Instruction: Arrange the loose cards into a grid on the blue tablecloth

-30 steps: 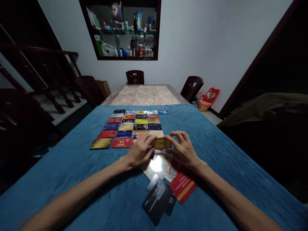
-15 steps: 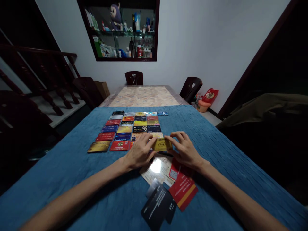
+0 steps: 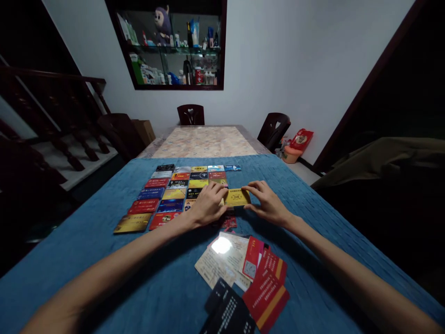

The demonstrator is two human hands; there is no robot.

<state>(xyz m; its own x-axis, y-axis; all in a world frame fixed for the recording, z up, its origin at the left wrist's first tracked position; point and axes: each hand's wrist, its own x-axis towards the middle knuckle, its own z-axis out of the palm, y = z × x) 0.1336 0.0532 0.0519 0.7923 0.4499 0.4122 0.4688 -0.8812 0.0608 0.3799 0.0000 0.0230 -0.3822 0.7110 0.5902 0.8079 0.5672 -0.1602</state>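
Gold card (image 3: 237, 197) pinched flat between both hands, sitting at the right end of the laid-out grid, about mid-cloth! Starting from the left edge of the blue cloth (image 3: 86, 260): rows of cards (image 3: 163, 195) lie face up in neat lines, another gold one (image 3: 132, 224) at the near left corner of the grid, a red one (image 3: 160, 220) just beside it. Left hand (image 3: 207, 204) comes next, fingers curled over the grid's right columns, fingertips gripping the gold card's left end. Card lies level between the two hands. Right hand (image 3: 267, 204) grips the card's right end, fingers spread. Nearer the person, toward the near edge of the cloth, a loose heap: pale cards (image 3: 222, 262), red cards (image 3: 267, 287) and black cards (image 3: 225, 313), overlapping, well apart from both hands
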